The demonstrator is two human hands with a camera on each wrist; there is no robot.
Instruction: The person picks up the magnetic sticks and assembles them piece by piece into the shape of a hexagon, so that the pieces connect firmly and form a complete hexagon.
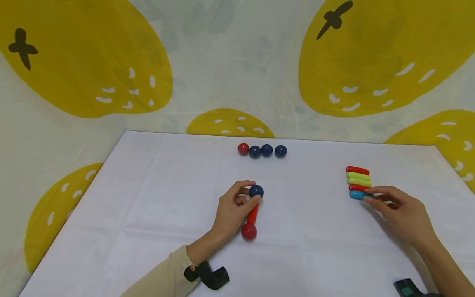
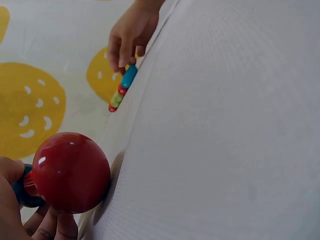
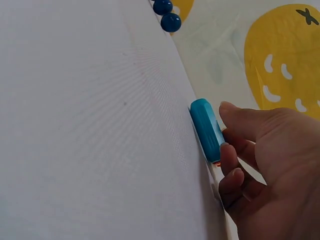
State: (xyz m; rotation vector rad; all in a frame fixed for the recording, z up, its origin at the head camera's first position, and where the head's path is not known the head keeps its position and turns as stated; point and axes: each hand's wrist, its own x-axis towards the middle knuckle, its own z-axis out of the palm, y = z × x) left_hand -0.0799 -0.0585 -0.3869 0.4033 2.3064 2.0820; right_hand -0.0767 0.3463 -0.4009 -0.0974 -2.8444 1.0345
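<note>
My left hand (image 1: 233, 209) pinches a dark blue ball (image 1: 256, 190) between thumb and fingers. From that ball a red stick (image 1: 252, 215) runs to a larger-looking red ball (image 1: 249, 232) at the near end. In the left wrist view the red ball (image 2: 71, 172) covers most of the stick. Over on the right, my right hand (image 1: 402, 211) has thumb and forefinger on the right end of a light blue stick (image 1: 358, 195). This stick is the nearest in a row, beside a red stick (image 1: 357, 187), two yellow-green sticks (image 1: 358, 178) and another red stick (image 1: 358, 170).
Towards the back of the white-covered table (image 1: 167, 173) a red ball (image 1: 243, 149) and three dark blue balls (image 1: 266, 150) stand in a line. Behind the table hangs a pale cloth (image 1: 237, 62) with large yellow fruit shapes. Black straps (image 1: 213, 277) sit at the wrists.
</note>
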